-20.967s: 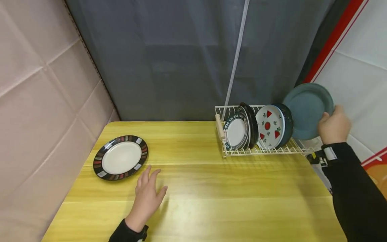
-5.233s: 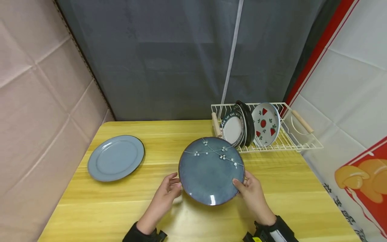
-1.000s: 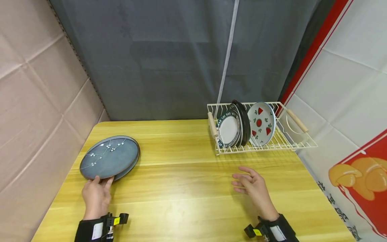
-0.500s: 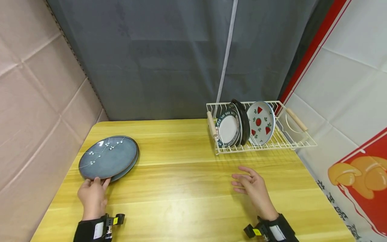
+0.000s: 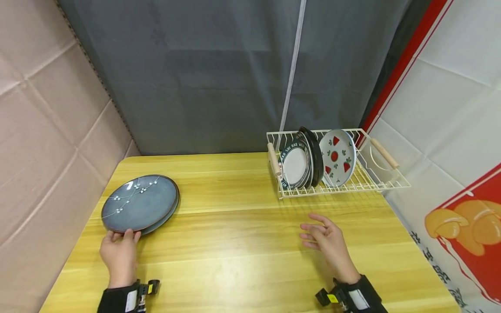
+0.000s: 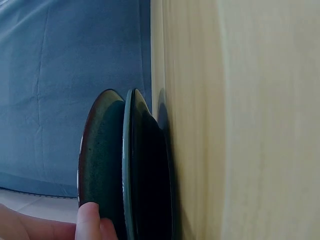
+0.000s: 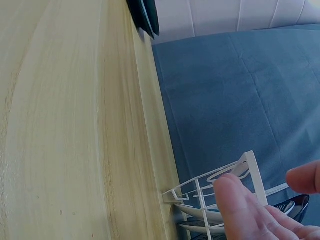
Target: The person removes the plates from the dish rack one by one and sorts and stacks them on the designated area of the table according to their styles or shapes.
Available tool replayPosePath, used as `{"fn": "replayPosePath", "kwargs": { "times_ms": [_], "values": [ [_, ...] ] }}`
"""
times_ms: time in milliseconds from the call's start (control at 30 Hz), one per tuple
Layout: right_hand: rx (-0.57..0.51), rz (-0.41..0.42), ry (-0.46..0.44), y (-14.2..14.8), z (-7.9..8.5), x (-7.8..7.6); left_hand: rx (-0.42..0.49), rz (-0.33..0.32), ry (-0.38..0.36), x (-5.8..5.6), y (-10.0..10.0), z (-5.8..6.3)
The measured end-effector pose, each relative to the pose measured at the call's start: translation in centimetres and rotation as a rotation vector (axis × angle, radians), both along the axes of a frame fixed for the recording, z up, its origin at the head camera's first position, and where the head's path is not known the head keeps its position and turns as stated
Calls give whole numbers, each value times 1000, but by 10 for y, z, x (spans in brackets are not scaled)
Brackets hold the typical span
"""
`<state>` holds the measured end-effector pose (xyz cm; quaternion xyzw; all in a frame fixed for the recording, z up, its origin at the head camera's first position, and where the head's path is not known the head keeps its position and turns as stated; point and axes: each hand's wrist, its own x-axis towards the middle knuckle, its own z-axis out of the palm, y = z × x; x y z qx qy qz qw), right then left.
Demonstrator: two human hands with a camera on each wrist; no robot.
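In the head view, a dark blue plate (image 5: 141, 204) with a white blossom branch lies over a grey-blue plate (image 5: 166, 221) at the table's left side. My left hand (image 5: 119, 256) pinches the blossom plate's near rim. The left wrist view shows fingertips (image 6: 89, 220) against that plate's edge, with a gap to the lower plate (image 6: 128, 165). My right hand (image 5: 328, 243) hovers above the table, fingers loosely bent and holding nothing. Behind it stands a white wire dish rack (image 5: 368, 188) with several upright plates, among them a strawberry plate (image 5: 338, 169).
The wooden table (image 5: 231, 252) stretches between both hands. A grey curtain (image 5: 195, 87) hangs behind it, with a pale tiled-looking wall (image 5: 51, 143) left and a white one (image 5: 462, 117) right. The rack has wooden handles (image 5: 385, 154).
Over the longer span, a teal dish left the rack and the blossom plate went from both hands onto the left pile. In the last second, the left fingers shifted slightly; the right hand stayed.
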<state>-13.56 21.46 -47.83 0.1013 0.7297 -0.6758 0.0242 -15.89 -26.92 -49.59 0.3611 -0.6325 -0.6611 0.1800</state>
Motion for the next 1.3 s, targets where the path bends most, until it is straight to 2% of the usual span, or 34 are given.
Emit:
{"fn": "replayPosePath", "kwargs": {
  "times_ms": [167,300,533,667,967,1133,1300],
  "values": [
    [6,-3,-6,1,-1,0,19,14,7,1,2,-7],
    [8,-3,-14,2,-2,-1,40,14,13,3,5,-7],
    [2,2,-16,1,-2,-3,59,35,79,9,9,5],
    [-2,4,-19,-1,-2,-4,47,14,91,9,17,15],
    [11,17,2,2,-1,-4,6,-111,103,13,45,28],
    [37,29,38,8,3,-6,-29,-183,104,15,59,30],
    [38,15,72,14,12,-10,-108,-318,63,19,69,28]
  ]
}}
